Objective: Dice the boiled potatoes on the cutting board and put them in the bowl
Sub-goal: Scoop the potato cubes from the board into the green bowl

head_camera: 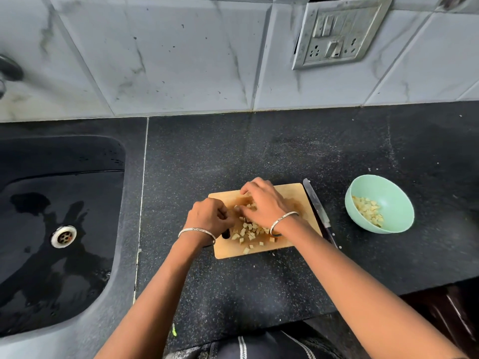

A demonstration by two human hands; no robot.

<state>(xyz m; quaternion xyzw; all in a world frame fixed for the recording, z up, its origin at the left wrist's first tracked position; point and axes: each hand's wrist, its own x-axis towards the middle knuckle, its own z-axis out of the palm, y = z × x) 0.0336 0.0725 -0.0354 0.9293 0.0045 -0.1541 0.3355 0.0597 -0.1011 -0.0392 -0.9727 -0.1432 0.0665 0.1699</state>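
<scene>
The pale diced potato cubes (248,233) lie heaped on the rectangular wooden cutting board (298,193). The right hand (264,203) rests cupped over the heap, grasping nothing. The left hand (210,216) is curled at the heap's edge; whether it holds anything cannot be told. More cubes sit in the round mint-green bowl (404,203), right of the steel knife (315,200) lying beside the board.

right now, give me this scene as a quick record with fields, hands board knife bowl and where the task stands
left hand: fingers curled at the left of the diced potato pile on the cutting board
right hand: cupped over the pile; grasp hidden
knife: on the counter by the board's right edge, in neither hand
bowl: mint green, right of the knife, some potato dice inside
stage: the pile is not yet in the bowl
</scene>
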